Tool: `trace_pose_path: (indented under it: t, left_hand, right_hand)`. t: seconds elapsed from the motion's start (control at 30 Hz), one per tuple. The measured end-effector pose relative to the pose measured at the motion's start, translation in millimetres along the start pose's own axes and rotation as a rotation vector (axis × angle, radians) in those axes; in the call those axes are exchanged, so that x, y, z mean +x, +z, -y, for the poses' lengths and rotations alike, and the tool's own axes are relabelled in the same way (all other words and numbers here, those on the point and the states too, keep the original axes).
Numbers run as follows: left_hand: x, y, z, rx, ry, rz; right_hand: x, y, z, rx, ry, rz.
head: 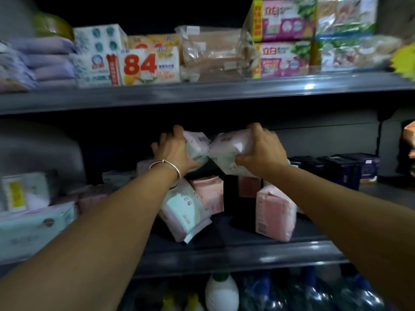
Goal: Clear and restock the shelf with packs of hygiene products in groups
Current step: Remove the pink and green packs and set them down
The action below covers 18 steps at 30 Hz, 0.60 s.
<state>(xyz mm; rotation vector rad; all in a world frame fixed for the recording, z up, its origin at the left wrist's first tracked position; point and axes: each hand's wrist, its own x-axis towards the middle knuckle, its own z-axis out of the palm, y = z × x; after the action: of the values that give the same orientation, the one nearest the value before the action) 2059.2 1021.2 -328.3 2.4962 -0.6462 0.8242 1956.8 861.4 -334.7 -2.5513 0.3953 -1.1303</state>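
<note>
Both my hands are raised inside the middle shelf [224, 250], each gripping a soft pale pack. My left hand [174, 149], with a silver bangle on the wrist, is shut on a pale green and pink pack [197, 147]. My right hand [260, 149] is shut on a pale pink pack [226, 151]. The two packs touch end to end in mid-air. Below them on the shelf a green and pink pack [186, 209] leans tilted, a pink pack [210, 190] stands behind it, and another pink pack [275, 213] stands to the right.
Dark blue boxes [336, 169] line the shelf's right back. Pale tissue packs [33, 225] sit at the left. The upper shelf [202, 95] holds soap boxes and bags. Bottles [221, 292] stand on the shelf below.
</note>
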Motion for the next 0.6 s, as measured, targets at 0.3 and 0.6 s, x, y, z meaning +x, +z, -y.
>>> trace_pose_path:
  t: [0.3, 0.6]
  left_hand:
    - [-137.4, -56.6, -1.1, -0.294, 0.001, 0.117]
    - [-280.7, -4.6, 34.1, -0.419, -0.157, 0.408]
  right_hand:
    - [-139.7, -67.2, -8.7, 0.371, 0.126, 0.172]
    - [-269.4, -43.9, -62.6, 0.323, 0.272, 0.554]
